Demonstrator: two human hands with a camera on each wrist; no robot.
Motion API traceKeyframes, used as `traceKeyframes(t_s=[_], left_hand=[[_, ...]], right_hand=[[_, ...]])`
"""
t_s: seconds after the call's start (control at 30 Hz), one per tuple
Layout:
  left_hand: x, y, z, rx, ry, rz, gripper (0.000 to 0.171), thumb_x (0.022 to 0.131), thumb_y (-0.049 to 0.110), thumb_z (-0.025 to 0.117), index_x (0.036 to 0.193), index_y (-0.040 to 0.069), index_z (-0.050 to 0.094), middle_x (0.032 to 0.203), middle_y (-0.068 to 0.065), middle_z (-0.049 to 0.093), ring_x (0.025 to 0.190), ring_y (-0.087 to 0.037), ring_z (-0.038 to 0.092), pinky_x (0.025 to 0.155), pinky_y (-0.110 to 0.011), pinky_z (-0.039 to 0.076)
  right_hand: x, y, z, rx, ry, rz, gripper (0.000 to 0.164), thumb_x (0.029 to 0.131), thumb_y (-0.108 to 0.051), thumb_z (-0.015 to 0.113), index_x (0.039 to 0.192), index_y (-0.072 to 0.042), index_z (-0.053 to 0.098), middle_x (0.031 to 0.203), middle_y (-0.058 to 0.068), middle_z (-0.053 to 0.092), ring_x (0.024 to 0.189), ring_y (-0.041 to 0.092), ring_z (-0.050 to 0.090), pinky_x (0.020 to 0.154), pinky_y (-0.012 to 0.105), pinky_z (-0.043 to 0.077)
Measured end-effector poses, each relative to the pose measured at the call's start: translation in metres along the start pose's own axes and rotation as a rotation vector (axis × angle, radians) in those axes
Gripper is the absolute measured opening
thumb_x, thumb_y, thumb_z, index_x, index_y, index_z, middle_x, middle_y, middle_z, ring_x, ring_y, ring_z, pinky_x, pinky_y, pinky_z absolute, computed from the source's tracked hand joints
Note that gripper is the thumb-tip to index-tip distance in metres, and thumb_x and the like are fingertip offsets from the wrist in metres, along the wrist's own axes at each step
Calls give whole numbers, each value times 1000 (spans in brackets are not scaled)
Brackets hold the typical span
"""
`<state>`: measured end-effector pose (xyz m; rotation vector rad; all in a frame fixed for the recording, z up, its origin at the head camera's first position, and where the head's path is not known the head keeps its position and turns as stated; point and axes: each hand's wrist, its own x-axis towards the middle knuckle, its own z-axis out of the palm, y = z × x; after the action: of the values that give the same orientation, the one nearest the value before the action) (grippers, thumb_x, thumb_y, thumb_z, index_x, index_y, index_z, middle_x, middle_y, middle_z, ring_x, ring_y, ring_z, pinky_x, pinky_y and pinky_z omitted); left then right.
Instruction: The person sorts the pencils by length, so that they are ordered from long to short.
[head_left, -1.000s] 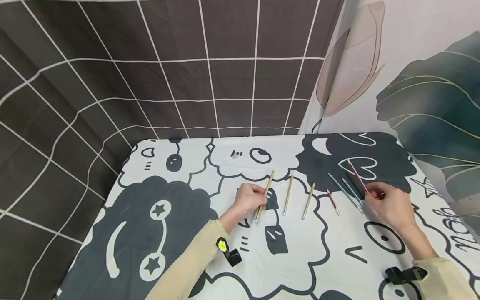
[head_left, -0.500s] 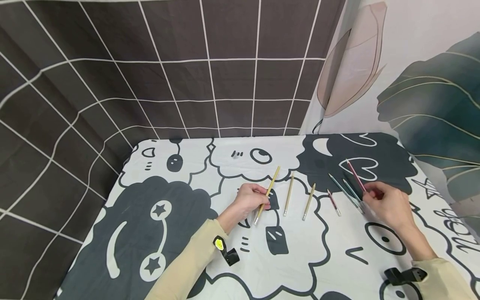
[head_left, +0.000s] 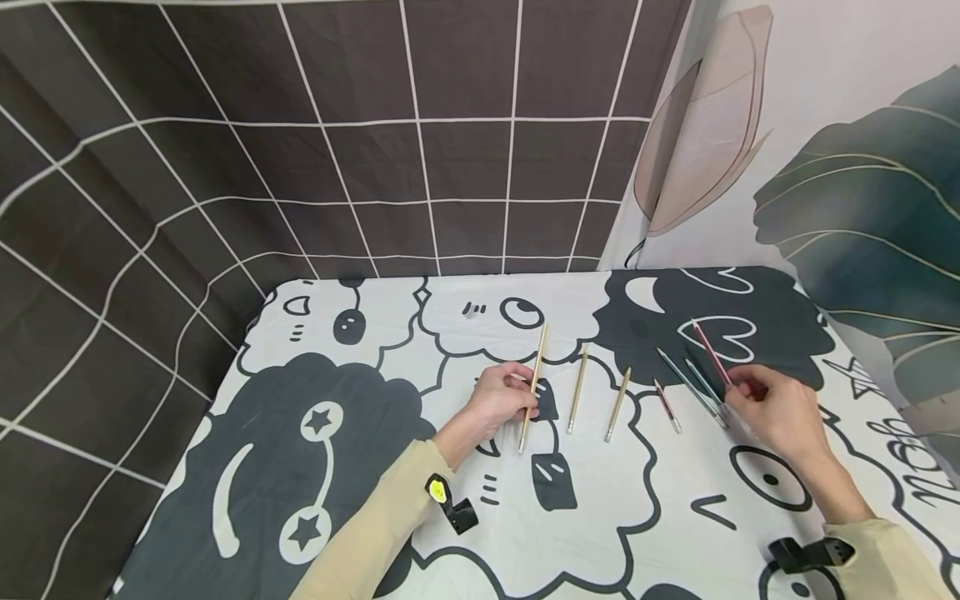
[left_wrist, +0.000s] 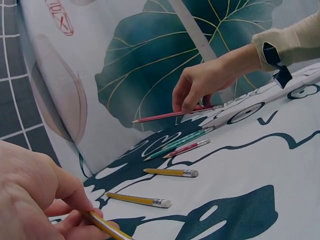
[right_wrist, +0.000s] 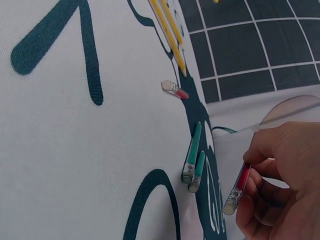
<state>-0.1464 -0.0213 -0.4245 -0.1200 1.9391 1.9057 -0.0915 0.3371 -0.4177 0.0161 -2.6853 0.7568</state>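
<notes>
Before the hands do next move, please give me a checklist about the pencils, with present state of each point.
1. Left hand pinches the held yellow pencil: ok.
2. Right hand grips the held red pencil: ok.
3. Two loose yellow pencils lie apart from each other: ok.
4. Loose red pencil lies apart from the yellow and green ones: ok.
5. Two green pencils are well spaced: not ok, they lie close side by side.
6. Held yellow pencil is fully clear of the cloth: cannot tell.
</notes>
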Motion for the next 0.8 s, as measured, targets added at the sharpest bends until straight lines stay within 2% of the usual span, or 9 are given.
traceKeyframes(t_s=[0.17,0.37,0.8], left_hand=[[-4,4,-2,84,26,17,29,76,-18,66,101,-2,63,76,-7,59,59,-16,64,57,-28,56],[-6,8,-5,175,63,25,25,76,-13,68,97,1,65,75,-6,59,57,-15,62,57,-31,57],[-8,10,-18,190,80,33,24,76,-11,72,96,2,67,73,-5,59,54,-14,61,53,-30,56]], right_hand=[[0,-3,0,8,-4,8,14,84,1,64,97,5,68,73,8,58,59,15,46,46,23,34],[-1,-11,2,33,-14,15,15,84,1,65,98,5,69,74,8,59,60,14,47,47,23,35],[2,-40,7,150,-56,-1,15,85,3,66,100,5,70,75,7,60,58,7,48,48,21,35]])
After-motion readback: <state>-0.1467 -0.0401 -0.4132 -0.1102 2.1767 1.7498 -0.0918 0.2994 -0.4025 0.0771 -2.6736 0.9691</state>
